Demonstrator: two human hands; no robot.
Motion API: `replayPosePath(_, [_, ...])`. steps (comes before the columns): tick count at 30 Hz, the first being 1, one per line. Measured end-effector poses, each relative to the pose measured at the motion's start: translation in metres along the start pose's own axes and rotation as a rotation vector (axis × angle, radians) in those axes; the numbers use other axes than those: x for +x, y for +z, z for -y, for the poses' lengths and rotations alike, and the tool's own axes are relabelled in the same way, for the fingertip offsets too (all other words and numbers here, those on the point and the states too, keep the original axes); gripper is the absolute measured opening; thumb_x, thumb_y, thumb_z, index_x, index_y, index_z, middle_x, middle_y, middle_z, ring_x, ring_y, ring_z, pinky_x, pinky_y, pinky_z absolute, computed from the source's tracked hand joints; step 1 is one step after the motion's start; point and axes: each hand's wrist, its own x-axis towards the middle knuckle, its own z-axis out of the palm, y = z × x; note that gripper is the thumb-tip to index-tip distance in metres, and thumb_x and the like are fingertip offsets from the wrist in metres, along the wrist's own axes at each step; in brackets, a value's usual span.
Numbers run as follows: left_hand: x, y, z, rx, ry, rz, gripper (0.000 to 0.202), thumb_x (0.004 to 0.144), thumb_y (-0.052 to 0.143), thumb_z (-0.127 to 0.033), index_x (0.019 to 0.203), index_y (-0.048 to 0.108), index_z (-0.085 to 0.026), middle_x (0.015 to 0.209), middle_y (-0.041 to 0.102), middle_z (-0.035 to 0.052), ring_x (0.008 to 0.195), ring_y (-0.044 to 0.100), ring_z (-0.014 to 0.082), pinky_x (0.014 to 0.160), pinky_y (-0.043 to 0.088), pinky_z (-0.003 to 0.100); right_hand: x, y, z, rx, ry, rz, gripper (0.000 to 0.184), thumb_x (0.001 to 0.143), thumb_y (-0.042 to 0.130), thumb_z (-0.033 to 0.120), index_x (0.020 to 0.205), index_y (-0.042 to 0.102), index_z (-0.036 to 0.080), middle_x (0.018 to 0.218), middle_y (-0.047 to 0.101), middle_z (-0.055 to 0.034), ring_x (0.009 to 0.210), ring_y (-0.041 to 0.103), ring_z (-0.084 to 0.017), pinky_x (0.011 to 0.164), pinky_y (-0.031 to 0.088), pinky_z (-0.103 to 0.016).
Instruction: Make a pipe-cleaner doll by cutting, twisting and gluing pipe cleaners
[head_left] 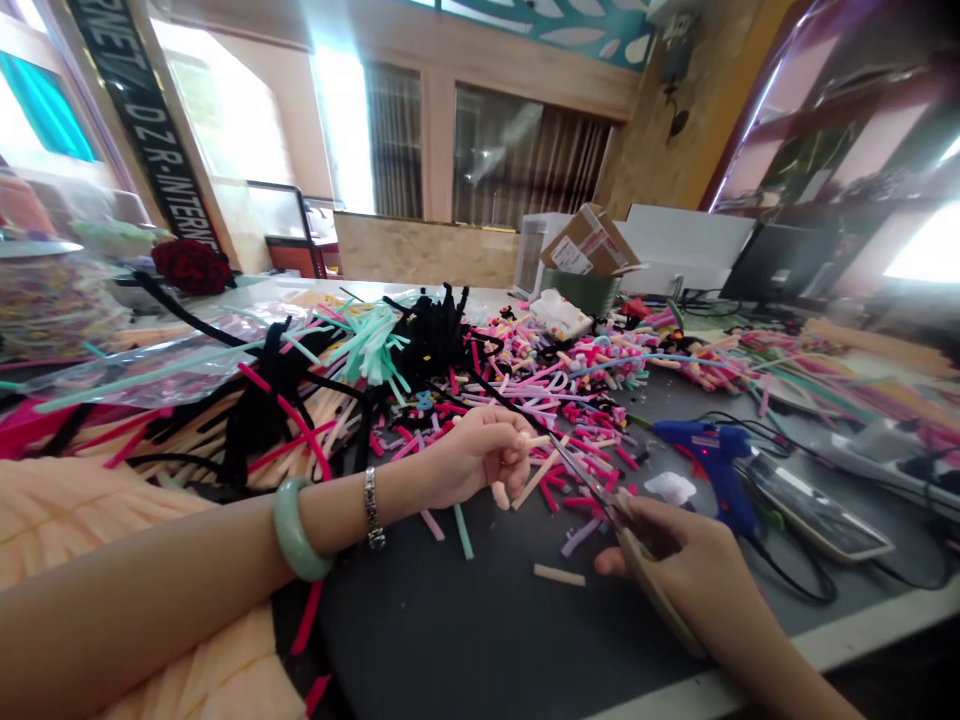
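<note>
Near the middle of the head view, my left hand (480, 455) is closed, pinching a short cream pipe cleaner (537, 440) between thumb and fingers. My right hand (675, 560) grips a pair of scissors (592, 480) by the handles. The blades point up and left, their tips close to the cream piece; whether they touch it I cannot tell. Just below the blades is another cream length (541, 474), near the left fingertips. A loose cream piece (559, 575) lies on the dark mat (450, 640) to the left of my right hand.
Cut pink pipe cleaner bits (525, 390) are heaped beyond my hands, beside black bundles (431, 335) and a mint bundle (373, 345). At right lie a blue glue gun (709, 450) and a phone (814, 505) with cables. A cardboard box (589, 240) stands at the back.
</note>
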Motion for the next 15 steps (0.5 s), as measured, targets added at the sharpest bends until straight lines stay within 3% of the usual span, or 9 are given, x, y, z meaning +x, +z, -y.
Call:
replayPosePath(10, [-0.0004,0.0050,-0.0028,0.000,0.010,0.005,0.009,0.069,0.052,-0.012,0.060,0.050,-0.013,0.045,0.054,0.0003,0.038,0.051,0.0107,0.037,0.049,0.023,-0.0001,0.0000,-0.0013,-0.047,-0.025,0.006,0.033,0.061,0.070,0.048,0.064,0.068,0.015,0.054,0.053,0.0018,0.052,0.050,-0.015,0.045,0.041,-0.020])
replayPosePath(15, [-0.0007,0.0067,-0.0010,-0.004,-0.006,0.003,0.011,0.069,0.052,-0.010,0.059,0.049,-0.013,0.042,0.048,-0.0029,0.038,0.051,0.0098,0.039,0.048,0.021,-0.0005,-0.0010,0.0020,-0.087,-0.026,0.021,0.030,0.063,0.069,0.044,0.064,0.065,0.015,0.053,0.046,0.0038,0.051,0.045,-0.012,0.046,0.038,-0.019])
